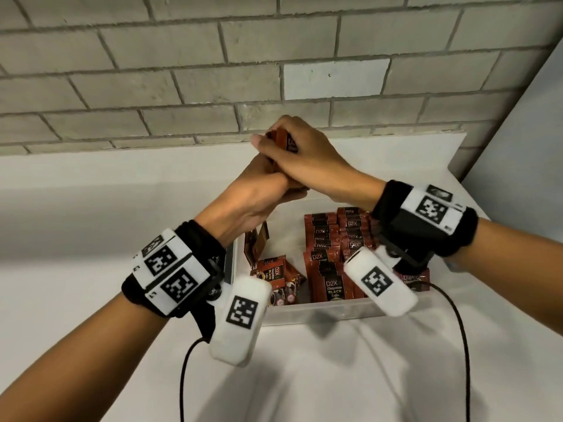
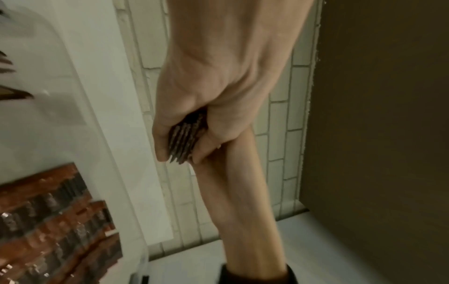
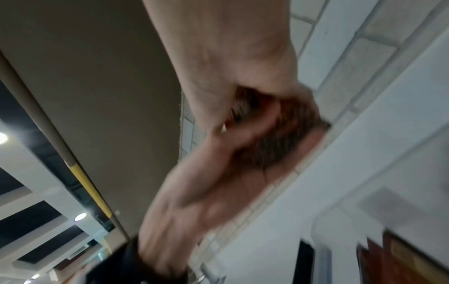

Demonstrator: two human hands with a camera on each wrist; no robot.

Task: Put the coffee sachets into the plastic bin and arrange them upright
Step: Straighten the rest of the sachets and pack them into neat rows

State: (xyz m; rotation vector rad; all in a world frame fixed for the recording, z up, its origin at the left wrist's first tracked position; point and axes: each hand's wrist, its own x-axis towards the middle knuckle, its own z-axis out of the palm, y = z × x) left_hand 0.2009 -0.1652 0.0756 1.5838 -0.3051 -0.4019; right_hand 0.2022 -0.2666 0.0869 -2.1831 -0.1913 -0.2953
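Fingers [image 1: 271,144] of both hands clamp one stack of sachets [image 1: 285,140] above the bin [image 1: 320,309]. Right hand [image 1: 307,159] over left hand [image 1: 259,190]. Bin's right side: upright rows [image 1: 335,239]. Left side: loose sachets [image 1: 274,278] lying flat; judged mostly done.

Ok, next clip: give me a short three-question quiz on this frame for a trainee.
1. True or false: both hands grip one stack of sachets above the plastic bin.
2. Where do the upright rows of sachets stand in the bin?
A. on the person's right side
B. on the person's left side
C. outside the bin
3. Fill in: the few sachets at the bin's left side lie ____ rather than in neat rows.

Key
1. True: the left hand and the right hand close round the stack together.
2. A
3. loose
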